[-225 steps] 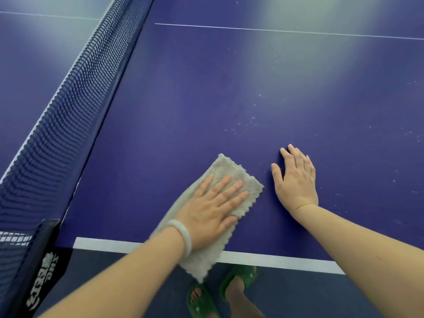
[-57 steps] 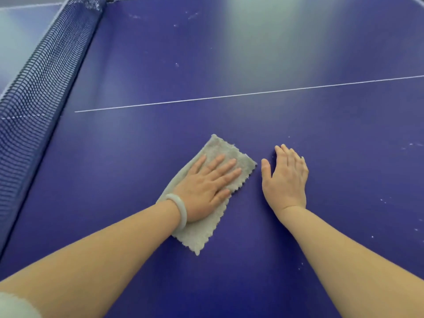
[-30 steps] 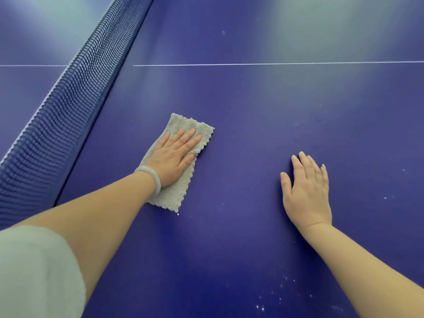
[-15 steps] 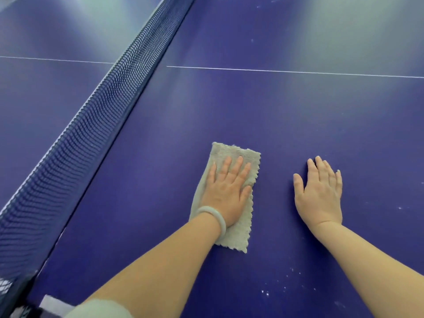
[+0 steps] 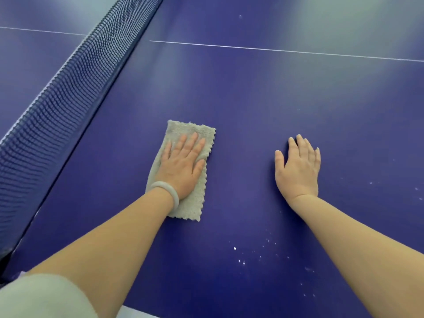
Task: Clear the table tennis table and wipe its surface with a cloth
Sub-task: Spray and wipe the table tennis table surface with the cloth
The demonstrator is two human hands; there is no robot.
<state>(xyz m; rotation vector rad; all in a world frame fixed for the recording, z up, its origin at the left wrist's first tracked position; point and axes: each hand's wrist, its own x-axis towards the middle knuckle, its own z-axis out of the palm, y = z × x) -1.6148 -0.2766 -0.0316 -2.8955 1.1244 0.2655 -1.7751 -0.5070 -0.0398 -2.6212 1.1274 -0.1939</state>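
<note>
Head view, progress: the visible part of the bench [image 5: 252, 99] carries only the cloth [image 5: 191, 129], so clearing looks done and wiping is under way. White specks [image 5: 241, 260] by the near edge and a few toward the right edge suggest wiping is left.
Head view, cloth: folded, lying flat between the net [image 5: 57, 106] and the right hand [image 5: 298, 171].
Head view, left hand [image 5: 181, 166]: flat, fingers straight, pressing down on the cloth, gripping nothing.
Head view, right hand: flat, palm down on bare bench, apart from the cloth, holding nothing.
</note>
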